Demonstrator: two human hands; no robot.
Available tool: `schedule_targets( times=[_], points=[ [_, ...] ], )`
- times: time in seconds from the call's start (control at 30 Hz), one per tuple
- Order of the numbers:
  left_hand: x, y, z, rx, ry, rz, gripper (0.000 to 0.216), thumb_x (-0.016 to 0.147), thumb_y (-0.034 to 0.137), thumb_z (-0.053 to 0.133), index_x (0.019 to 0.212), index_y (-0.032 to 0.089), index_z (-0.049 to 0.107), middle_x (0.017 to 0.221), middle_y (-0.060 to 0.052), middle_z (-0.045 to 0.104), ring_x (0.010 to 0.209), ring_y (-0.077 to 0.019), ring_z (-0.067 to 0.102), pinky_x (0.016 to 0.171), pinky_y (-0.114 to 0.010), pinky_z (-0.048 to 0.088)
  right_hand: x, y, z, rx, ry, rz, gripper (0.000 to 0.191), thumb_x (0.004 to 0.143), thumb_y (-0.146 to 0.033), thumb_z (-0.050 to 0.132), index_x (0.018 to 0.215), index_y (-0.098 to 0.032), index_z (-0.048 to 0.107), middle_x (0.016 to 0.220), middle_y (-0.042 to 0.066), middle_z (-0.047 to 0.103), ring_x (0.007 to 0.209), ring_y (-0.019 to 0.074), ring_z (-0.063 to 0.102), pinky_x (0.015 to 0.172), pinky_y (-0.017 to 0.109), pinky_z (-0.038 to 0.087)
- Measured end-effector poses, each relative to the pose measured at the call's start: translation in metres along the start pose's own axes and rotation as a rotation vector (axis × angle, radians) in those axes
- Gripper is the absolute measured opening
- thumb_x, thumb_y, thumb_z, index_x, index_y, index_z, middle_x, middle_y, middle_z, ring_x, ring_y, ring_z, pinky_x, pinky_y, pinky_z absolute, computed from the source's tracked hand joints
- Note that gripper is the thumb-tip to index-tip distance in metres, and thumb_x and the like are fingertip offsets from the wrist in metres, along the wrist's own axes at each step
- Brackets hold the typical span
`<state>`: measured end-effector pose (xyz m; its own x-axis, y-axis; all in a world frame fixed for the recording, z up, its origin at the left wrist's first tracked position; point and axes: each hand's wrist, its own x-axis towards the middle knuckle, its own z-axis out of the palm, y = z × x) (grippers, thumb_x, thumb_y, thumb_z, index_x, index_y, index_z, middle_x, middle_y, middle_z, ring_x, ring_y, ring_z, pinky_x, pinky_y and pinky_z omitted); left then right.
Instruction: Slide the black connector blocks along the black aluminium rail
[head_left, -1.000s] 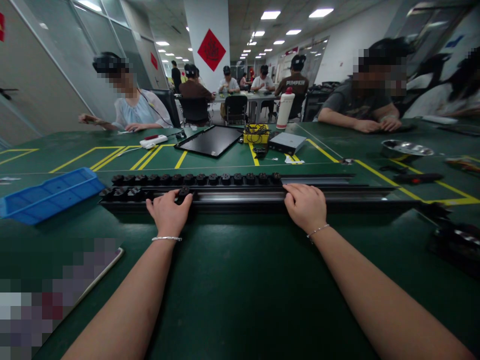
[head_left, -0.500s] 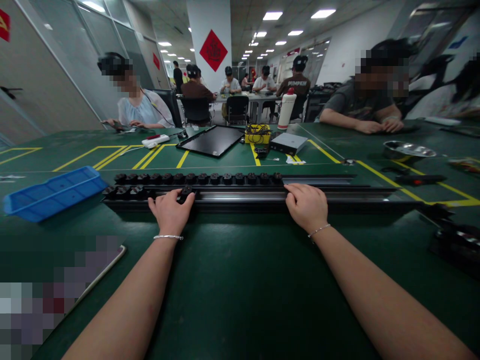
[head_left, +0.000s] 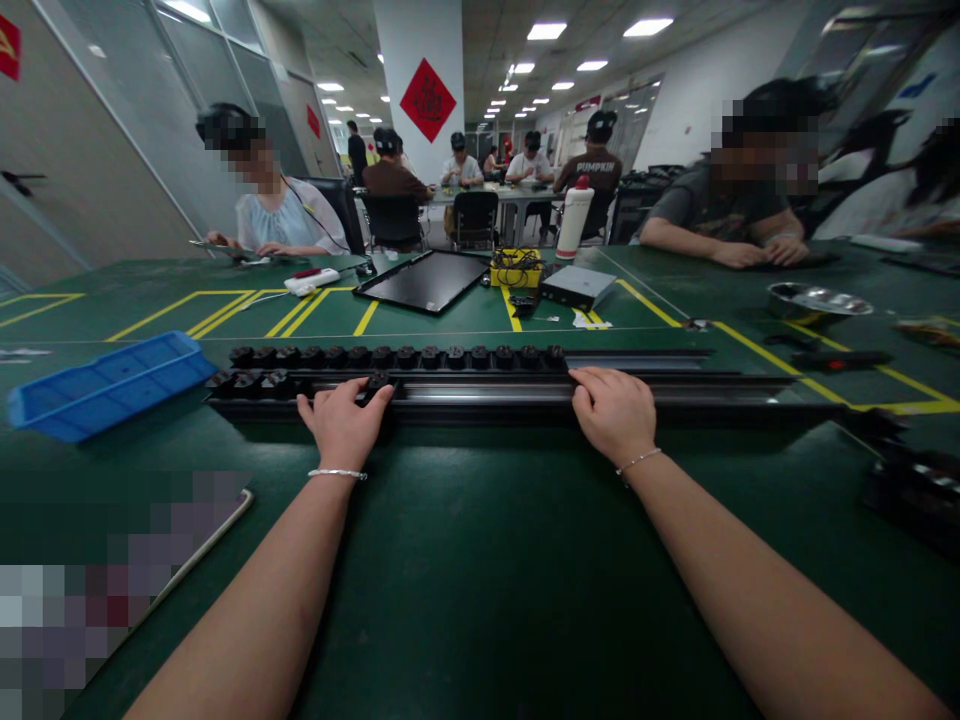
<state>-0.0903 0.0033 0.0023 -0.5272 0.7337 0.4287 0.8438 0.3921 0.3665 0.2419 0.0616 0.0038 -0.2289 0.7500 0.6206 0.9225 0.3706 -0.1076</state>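
Observation:
A long black rail [head_left: 487,392] lies across the green table in front of me, with a second rail [head_left: 637,357] behind it carrying a row of several black sockets [head_left: 405,356]. My left hand [head_left: 341,425] rests on the near rail, its fingers around a black socket module [head_left: 375,381] sitting in the rail. A few more modules [head_left: 251,381] sit at the rail's left end. My right hand [head_left: 613,412] lies on the near rail further right, fingers curled over its top and pressing it down.
A blue tray [head_left: 97,385] lies at the left. Beyond the rails are a black panel [head_left: 424,281], a yellow box [head_left: 514,267], a grey box [head_left: 576,286] and a white bottle [head_left: 573,218]. A metal bowl [head_left: 817,299] sits right. Other people sit around the tables.
My left hand has shifted slightly right along the rail with the socket module. My right hand has stayed put.

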Motion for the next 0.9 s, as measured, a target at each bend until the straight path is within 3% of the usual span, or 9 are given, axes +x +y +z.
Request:
schedule_targets(
  times=[0.9],
  points=[
    [-0.0006,0.0012,-0.0004,-0.001,-0.012,0.02,0.049,0.073,0.059,0.045,0.098,0.023,0.066,0.097,-0.008,0.068,0.106,-0.0282,0.05,0.106,-0.053,0.011,0.0001,-0.0002,0.0,-0.001,-0.013,0.011,0.031,0.083,-0.025,0.04,0.101,-0.021,0.064,0.107,0.003,0.065,0.099,0.0193,0.055,0.085,0.034,0.032]
  ],
)
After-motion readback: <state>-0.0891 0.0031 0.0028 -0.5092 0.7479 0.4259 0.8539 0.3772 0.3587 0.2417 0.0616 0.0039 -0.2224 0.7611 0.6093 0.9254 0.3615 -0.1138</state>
